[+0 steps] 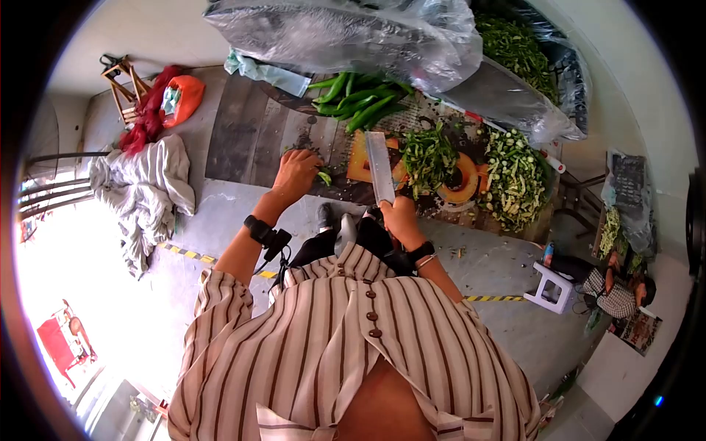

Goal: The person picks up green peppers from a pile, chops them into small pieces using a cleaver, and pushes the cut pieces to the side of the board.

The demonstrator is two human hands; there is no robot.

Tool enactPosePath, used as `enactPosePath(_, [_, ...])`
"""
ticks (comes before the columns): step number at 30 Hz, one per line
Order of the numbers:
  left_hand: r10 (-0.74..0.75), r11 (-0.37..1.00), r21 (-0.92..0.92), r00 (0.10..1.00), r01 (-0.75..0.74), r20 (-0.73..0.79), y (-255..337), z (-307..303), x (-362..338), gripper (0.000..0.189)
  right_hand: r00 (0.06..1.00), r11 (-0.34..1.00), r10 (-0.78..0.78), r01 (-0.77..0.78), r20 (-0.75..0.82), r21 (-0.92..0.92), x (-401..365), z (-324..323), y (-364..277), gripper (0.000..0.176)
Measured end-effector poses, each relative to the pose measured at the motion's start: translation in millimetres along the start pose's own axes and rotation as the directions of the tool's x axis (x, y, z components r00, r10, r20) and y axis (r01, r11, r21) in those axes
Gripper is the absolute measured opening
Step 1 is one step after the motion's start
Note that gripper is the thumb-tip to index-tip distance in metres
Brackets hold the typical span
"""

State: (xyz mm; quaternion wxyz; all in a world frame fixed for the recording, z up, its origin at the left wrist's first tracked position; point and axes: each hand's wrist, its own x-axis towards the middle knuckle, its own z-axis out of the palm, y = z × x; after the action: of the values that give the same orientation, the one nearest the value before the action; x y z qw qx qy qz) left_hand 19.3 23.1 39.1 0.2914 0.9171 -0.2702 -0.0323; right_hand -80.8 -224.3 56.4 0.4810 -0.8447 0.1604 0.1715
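The right hand (401,214) was held nearest the body, fingers wrapped round the cleaver (379,165), its blade pointed away over the board (358,165). The left hand (296,175) was laid on the tabletop (243,136), which was left bare beside it. Its fingers were bent by a pepper piece (324,177), and a pinch could not be told. Whole peppers (357,97) were heaped beyond.

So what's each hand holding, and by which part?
Right hand grips the cleaver by its handle. Left hand rests on a green pepper piece; grip unclear.
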Motion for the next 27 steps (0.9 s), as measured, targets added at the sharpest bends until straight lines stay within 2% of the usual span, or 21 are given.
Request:
enactPosePath(1, [-0.013, 1.000, 0.008, 1.000, 0.013, 0.003, -2.1, -0.6, -3.7, 0.014, 1.000, 1.000, 0.022, -0.022, 0.017, 0.018, -1.2, 0.2, -1.8, 0.035])
enactPosePath(3, [0.076, 0.996, 0.045, 0.995, -0.079, 0.070, -3.3, 0.2, -7.3, 0.016, 1.000, 1.000, -0.008, 0.008, 0.021, -0.010, -0.7, 2.3, -0.7, 0.035])
enactPosePath(5, [0.042, 0.997, 0.058, 0.994, -0.047, 0.098, -3.3, 0.9, -6.6, 0.017, 0.999, 0.999, 0.028, -0.027, 0.032, -0.031, -1.8, 3.1, -2.0, 0.035])
enactPosePath(6, [0.065, 0.994, 0.076, 0.991, -0.075, 0.119, -2.1, 0.1, -4.7, 0.017, 1.000, 1.000, 0.011, -0.011, 0.016, 0.013, -4.3, 3.2, -5.7, 0.040])
enactPosePath(14, [0.117, 0.982, 0.119, 0.970, -0.145, 0.211, -3.1, 13.3, 2.5, 0.015, 0.995, 0.996, 0.085, -0.086, 0.047, 0.031, -11.7, 0.6, -8.4, 0.036])
enactPosePath(17, [0.108, 0.985, 0.106, 0.968, -0.135, 0.225, 0.0, 11.4, 4.2, 0.018, 0.995, 0.995, 0.094, -0.096, 0.044, 0.036, -12.6, 1.0, -1.3, 0.036])
enactPosePath(19, [0.121, 0.985, 0.098, 0.972, -0.144, 0.202, -0.7, 14.1, 4.8, 0.020, 0.999, 0.998, 0.044, -0.046, 0.024, 0.046, -12.0, 2.5, 4.2, 0.037])
enactPosePath(21, [0.095, 0.995, 0.013, 0.980, -0.099, 0.178, -2.4, 14.9, 4.4, 0.019, 0.999, 0.999, 0.023, -0.024, 0.026, 0.035, -10.2, 3.9, 10.6, 0.037])
enactPosePath(25, [0.085, 0.995, 0.026, 0.977, -0.092, 0.196, -6.2, 19.7, 1.7, 0.019, 0.999, 0.997, 0.033, -0.034, 0.018, 0.063, -12.2, 3.3, 8.4, 0.038])
enactPosePath(27, [0.166, 0.984, 0.041, 0.978, -0.173, 0.128, -7.0, 20.8, -1.2, 0.023, 0.999, 0.997, 0.045, -0.046, 0.017, 0.064, -12.1, 3.0, 8.7, 0.039])
